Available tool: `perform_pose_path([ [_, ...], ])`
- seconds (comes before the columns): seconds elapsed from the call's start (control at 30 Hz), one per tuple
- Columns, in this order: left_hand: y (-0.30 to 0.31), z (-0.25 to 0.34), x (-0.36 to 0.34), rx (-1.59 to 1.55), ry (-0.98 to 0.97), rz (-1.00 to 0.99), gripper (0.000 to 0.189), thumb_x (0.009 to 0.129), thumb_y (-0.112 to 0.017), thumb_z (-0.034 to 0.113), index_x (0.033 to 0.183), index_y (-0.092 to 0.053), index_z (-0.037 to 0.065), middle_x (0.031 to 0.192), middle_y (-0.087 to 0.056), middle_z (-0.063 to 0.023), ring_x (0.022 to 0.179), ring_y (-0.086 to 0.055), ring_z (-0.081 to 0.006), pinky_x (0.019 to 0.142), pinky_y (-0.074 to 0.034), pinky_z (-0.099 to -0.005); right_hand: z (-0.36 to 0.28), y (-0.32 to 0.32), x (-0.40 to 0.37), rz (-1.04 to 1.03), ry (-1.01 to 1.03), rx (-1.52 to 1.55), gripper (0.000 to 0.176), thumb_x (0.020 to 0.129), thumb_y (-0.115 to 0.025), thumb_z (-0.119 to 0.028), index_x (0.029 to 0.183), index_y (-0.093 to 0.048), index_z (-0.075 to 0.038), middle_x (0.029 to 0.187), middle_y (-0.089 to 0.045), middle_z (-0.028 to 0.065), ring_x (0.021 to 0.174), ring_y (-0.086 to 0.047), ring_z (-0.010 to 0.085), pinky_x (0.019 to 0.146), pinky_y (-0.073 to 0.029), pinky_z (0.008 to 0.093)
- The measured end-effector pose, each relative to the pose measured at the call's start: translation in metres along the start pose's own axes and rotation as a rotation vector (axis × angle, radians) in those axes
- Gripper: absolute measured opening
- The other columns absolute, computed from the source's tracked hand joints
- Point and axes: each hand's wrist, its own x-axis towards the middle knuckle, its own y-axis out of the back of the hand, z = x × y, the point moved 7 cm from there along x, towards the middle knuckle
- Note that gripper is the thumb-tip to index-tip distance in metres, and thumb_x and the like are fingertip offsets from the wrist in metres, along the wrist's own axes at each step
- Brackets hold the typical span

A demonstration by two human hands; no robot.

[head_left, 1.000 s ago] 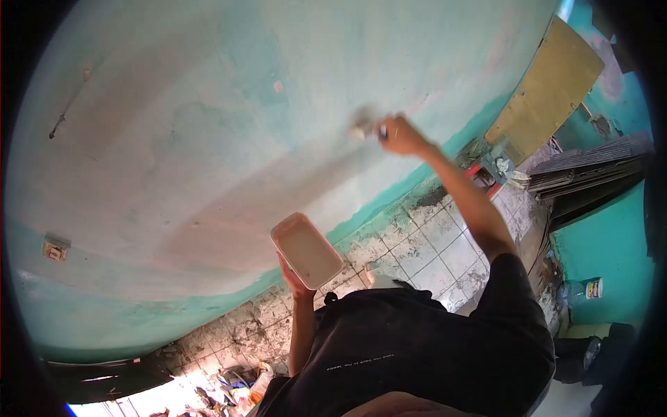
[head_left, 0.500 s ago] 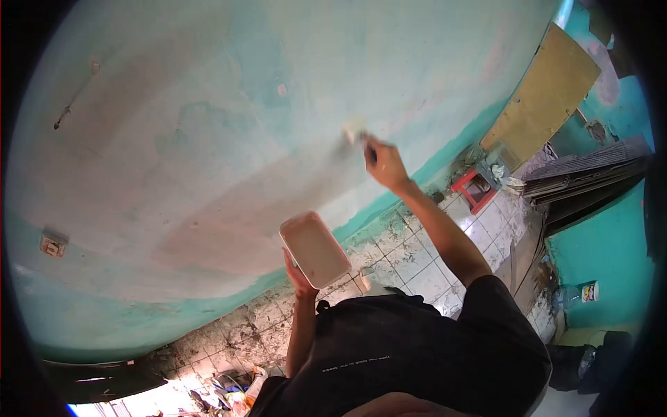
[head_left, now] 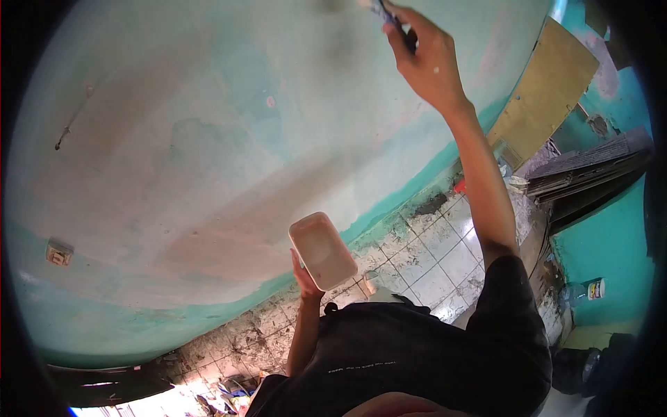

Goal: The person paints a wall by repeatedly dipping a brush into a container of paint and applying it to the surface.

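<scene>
My left hand (head_left: 306, 281) grips a rectangular plastic tub (head_left: 307, 221) from its left side, its thumb along the wall. Pale, whitish paint (head_left: 328, 258) lies inside the tub. Raised high, my right hand (head_left: 432, 66) is closed round the dark handle of a paintbrush (head_left: 382, 10). The brush's pale bristles are partly cut off by the top of the view, so whether they touch the wall cannot be told. Behind both hands stands the wall (head_left: 264, 160), patchy in white, pinkish grey and turquoise.
A wall socket (head_left: 59, 253) sits at the left. Dirty white floor tiles (head_left: 431, 285) run along the wall's base. At the right are a yellowish board (head_left: 545, 87), stacked dark sheets (head_left: 590, 170) and a labelled cup (head_left: 595, 289). Clutter (head_left: 233, 396) lies at the bottom.
My right hand and the paintbrush have swept upward along the wall, the arm now more outstretched. The tub in my left hand has shifted slightly right in view.
</scene>
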Motion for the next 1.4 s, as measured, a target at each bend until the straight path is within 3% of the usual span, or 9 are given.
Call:
perform_pose_path([
  [0.07, -0.001, -0.001, 0.001, -0.044, 0.000, 0.013, 0.064, 0.103, -0.035, 0.059, 0.143, -0.047, 0.011, 0.131, -0.058, -0.0107, 0.116, -0.058, -0.0286, 0.098, -0.050, -0.0464, 0.013, -0.025, -0.004, 0.060, 0.048, 0.009, 0.029, 0.094, -0.065, -0.009, 0.122, -0.065, -0.004, 0.083, -0.067, 0.0134, 0.056, -0.051, 0.0211, 0.054, -0.046, 0.0330],
  [0.2, 0.004, -0.010, 0.000, -0.028, 0.013, -0.006, 0.072, 0.100, -0.037, 0.064, 0.143, -0.047, 0.007, 0.134, -0.057, -0.0122, 0.119, -0.057, -0.0300, 0.102, -0.047, -0.0461, 0.051, -0.112, -0.138, -0.209, -0.081, -0.182, 0.041, 0.088, -0.059, -0.002, 0.129, -0.055, 0.000, 0.085, -0.062, 0.0213, 0.073, -0.061, 0.0439, 0.063, -0.051, 0.0527],
  [0.33, 0.014, 0.001, -0.006, 0.084, -0.014, 0.031, 0.083, 0.097, -0.038, 0.070, 0.144, -0.045, 0.002, 0.137, -0.056, -0.0145, 0.122, -0.056, -0.0321, 0.105, -0.045, -0.0463, 0.117, -0.143, -0.282, -0.998, -0.394, -0.221, 0.032, 0.081, -0.062, -0.005, 0.113, -0.067, -0.004, 0.090, -0.066, 0.0250, 0.074, -0.064, 0.0423, 0.069, -0.054, 0.0516],
  [0.6, 0.014, 0.017, -0.023, -0.087, -0.043, 0.005, 0.063, 0.103, -0.034, 0.059, 0.144, -0.046, 0.011, 0.130, -0.058, -0.0107, 0.114, -0.060, -0.0291, 0.096, -0.052, -0.0468, 0.023, -0.024, 0.035, -0.174, 0.022, -0.214, 0.018, 0.088, -0.070, -0.021, 0.086, -0.070, -0.004, 0.071, -0.067, 0.0171, 0.056, -0.064, 0.0319, 0.054, -0.049, 0.0369],
  [0.73, 0.016, 0.026, -0.032, -0.051, -0.099, 0.024, 0.061, 0.104, -0.034, 0.057, 0.142, -0.047, 0.011, 0.128, -0.059, -0.0094, 0.112, -0.061, -0.0275, 0.095, -0.052, -0.0451, 0.021, -0.031, 0.037, 0.096, 0.115, -0.130, 0.018, 0.090, -0.070, -0.020, 0.089, -0.068, -0.003, 0.068, -0.065, 0.0185, 0.053, -0.061, 0.0349, 0.051, -0.046, 0.0389],
  [0.87, 0.021, 0.036, -0.046, 0.010, -0.179, 0.029, 0.073, 0.099, -0.040, 0.066, 0.139, -0.050, 0.006, 0.129, -0.060, -0.0106, 0.114, -0.059, -0.0285, 0.098, -0.049, -0.0429, 0.061, -0.118, -0.152, -0.080, -0.132, -0.128, 0.036, 0.087, -0.061, -0.003, 0.123, -0.064, -0.005, 0.081, -0.063, 0.0237, 0.075, -0.064, 0.0418, 0.067, -0.052, 0.0498],
  [1.07, 0.045, 0.043, -0.064, 0.067, -0.168, 0.014, 0.070, 0.100, -0.039, 0.064, 0.141, -0.049, 0.008, 0.129, -0.059, -0.0094, 0.113, -0.060, -0.0263, 0.098, -0.050, -0.0426, 0.128, -0.147, -0.263, -0.872, -0.149, -0.077, 0.015, 0.083, -0.065, -0.009, 0.095, -0.072, -0.003, 0.085, -0.068, 0.0249, 0.078, -0.066, 0.0419, 0.073, -0.054, 0.0438],
  [1.23, 0.050, 0.039, -0.057, 0.001, -0.141, -0.111, 0.061, 0.103, -0.039, 0.058, 0.138, -0.051, 0.011, 0.126, -0.059, -0.0078, 0.112, -0.059, -0.0257, 0.097, -0.049, -0.0425, 0.042, -0.063, 0.003, -0.391, 0.061, -0.236, 0.018, 0.088, -0.066, -0.022, 0.087, -0.071, -0.005, 0.065, -0.066, 0.0158, 0.060, -0.066, 0.0315, 0.061, -0.052, 0.0415],
  [1.4, 0.048, 0.028, -0.060, -0.014, -0.126, 0.012, 0.060, 0.103, -0.038, 0.058, 0.139, -0.050, 0.011, 0.128, -0.059, -0.0078, 0.113, -0.059, -0.0256, 0.097, -0.049, -0.0420, 0.029, -0.051, 0.051, 0.116, 0.246, -0.274, 0.020, 0.086, -0.064, -0.015, 0.101, -0.069, -0.003, 0.074, -0.067, 0.0211, 0.065, -0.066, 0.0389, 0.062, -0.053, 0.0456],
])
